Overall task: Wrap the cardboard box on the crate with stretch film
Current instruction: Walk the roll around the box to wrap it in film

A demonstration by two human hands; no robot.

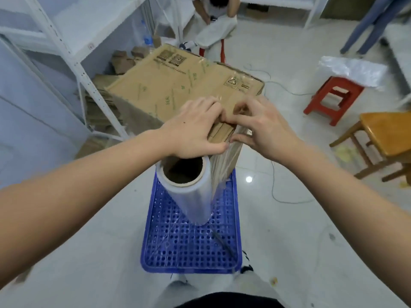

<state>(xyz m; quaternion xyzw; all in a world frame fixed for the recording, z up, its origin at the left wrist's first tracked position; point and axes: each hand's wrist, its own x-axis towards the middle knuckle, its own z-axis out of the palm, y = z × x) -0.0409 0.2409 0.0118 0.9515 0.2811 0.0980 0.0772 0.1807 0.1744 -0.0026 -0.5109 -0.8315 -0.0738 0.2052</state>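
A brown cardboard box [178,85] with green tape print stands on a blue perforated crate [191,245]. Clear film covers its near side. A roll of stretch film [189,190] with a cardboard core stands upright on the crate, right against the box's near corner. My left hand [195,127] lies over the box's near top edge, its thumb at the corner where the film comes up. My right hand [260,127] is at the same corner with fingers curled, pinching the film's edge against the box.
A dark thin tool [224,245] lies on the crate near me. Red stool [331,98] with a plastic sheet stands right, a wooden stool [387,138] beyond it. White shelving [73,56] and flattened cartons stand left. A seated person [215,16] is behind the box. A cable [280,192] trails on the floor.
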